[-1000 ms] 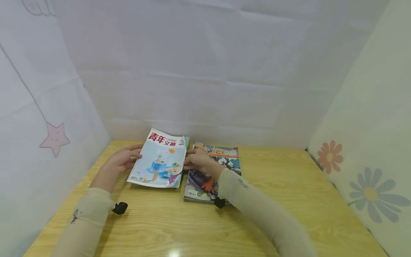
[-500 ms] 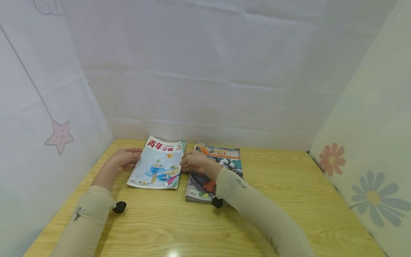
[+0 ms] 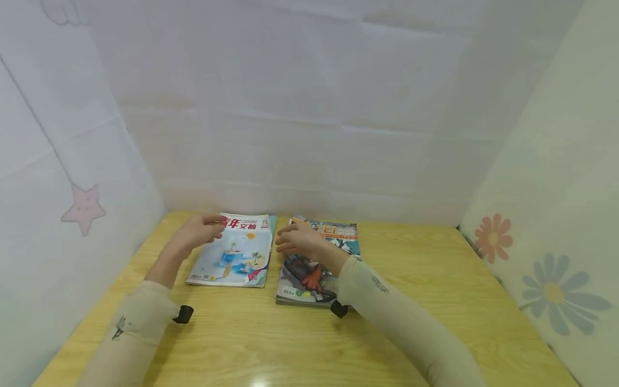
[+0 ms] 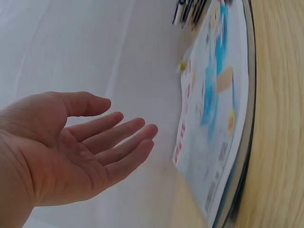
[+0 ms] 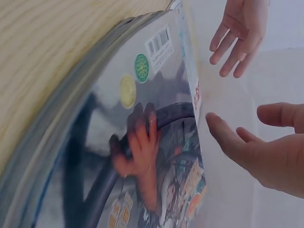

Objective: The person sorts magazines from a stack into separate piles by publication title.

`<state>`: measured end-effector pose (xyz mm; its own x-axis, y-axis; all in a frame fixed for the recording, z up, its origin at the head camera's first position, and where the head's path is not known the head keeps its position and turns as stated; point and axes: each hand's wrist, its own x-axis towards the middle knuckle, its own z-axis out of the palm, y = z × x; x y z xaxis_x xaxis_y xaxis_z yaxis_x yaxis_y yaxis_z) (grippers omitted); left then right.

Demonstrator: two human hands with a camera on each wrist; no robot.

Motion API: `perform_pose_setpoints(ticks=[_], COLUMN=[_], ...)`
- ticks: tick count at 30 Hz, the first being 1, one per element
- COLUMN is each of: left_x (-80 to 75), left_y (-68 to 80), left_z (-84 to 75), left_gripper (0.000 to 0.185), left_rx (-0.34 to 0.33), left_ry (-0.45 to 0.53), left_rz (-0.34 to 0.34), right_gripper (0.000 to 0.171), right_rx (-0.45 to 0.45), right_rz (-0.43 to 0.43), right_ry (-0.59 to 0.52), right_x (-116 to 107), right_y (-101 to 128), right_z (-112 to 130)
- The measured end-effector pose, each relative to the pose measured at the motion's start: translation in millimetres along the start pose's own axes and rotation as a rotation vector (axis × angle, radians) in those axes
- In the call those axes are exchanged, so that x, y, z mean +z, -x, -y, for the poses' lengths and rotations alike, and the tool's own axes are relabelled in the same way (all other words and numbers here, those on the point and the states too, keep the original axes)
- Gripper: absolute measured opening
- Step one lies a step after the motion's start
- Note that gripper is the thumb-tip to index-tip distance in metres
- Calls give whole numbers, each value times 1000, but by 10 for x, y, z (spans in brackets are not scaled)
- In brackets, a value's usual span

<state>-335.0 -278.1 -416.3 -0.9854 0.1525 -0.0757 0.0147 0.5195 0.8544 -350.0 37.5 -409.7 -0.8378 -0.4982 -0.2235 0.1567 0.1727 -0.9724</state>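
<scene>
Head view, left hand point(image 3: 197, 235): hung over the upper left corner of the pale blue magazine point(image 3: 237, 252), fingers loosely extended
Cover side: the pale blue magazine lay face up on the left part of the counter point(image 3: 227, 333), near its back edge, with a teal edge point(image 3: 273, 221) showing on its right
Head view, right hand point(image 3: 303, 243): hung over the left side of the magazine stack point(image 3: 304, 282), fingers slightly bent, their exact spacing hard to tell
Stack: sat just right of the pale blue magazine, a narrow strip of counter between them
Sleeves point(image 3: 406, 322): beige, a black piece point(image 3: 183, 314) at each wrist
Backdrop point(image 3: 300, 107): white and creased behind the counter, a pink star point(image 3: 84, 208) on the left side, an orange flower point(image 3: 493, 238) and a blue-grey flower point(image 3: 556, 293) on the right
Left wrist view: palm showing, fingers slightly spread, thumb apart; a gap separated the left hand from the pale blue magazine, whose cover was blurred
Right wrist view: thumb and forefinger stood apart, near the magazine stack's edge but clear of it; beyond, the left hand's fingers were spread
</scene>
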Motion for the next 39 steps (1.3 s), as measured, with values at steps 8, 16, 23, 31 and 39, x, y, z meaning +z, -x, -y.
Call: perform_pose_setpoints(ticks=[8, 16, 23, 31, 39], left_x=[313, 733, 1007, 1099, 1160], left_y=[108, 146, 144, 196, 219], left_z=[-146, -307, -398, -488, -514], left_gripper=[49, 41, 40, 49, 46], left_rx=[83, 67, 18, -37, -79], left_ry=[-6, 127, 197, 260, 233], left_rz=[96, 136, 166, 174, 139], right_gripper=[36, 35, 33, 29, 39], right_rx=[-113, -141, -155, -110, -9], right_rz=[-145, -228, -301, -392, -371], right_ry=[103, 183, 311, 464, 553], right_x=[-59, -307, -552, -753, -915], right_y=[231, 556, 821, 1038, 1162], right_z=[-96, -189, -318, -409, -528])
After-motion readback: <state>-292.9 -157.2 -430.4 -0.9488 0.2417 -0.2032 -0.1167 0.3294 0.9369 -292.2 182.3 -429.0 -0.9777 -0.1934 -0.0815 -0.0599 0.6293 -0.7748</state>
